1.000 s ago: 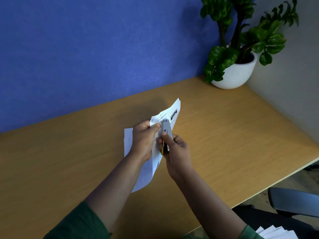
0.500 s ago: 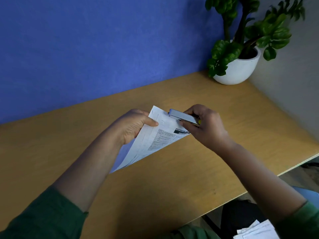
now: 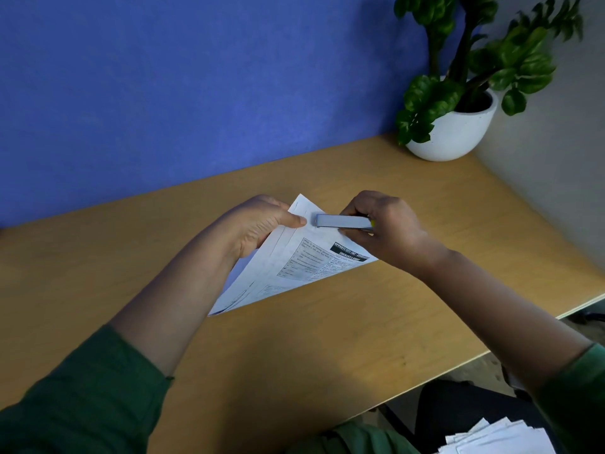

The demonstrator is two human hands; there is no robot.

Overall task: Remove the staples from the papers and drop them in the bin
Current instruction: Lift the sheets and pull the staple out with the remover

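A stapled set of printed white papers (image 3: 294, 267) is held just above the wooden desk (image 3: 360, 339), printed side up. My left hand (image 3: 258, 224) pinches the papers near their far corner, thumb on top. My right hand (image 3: 389, 231) grips a grey metal stapler-style tool (image 3: 342, 221) with a yellow part at its rear. The tool lies flat, its front tip down on the paper's corner just right of my left thumb. The staple itself is too small to see. No bin is in view.
A white pot with a green plant (image 3: 455, 126) stands at the desk's far right corner, by the grey side wall. A blue partition closes the back. More white papers (image 3: 497, 439) lie on my lap at the lower right, beside a dark chair.
The papers have turned from upright to nearly flat over the desk. My right hand has swung the tool from pointing up to lying level, tip on the paper's corner.
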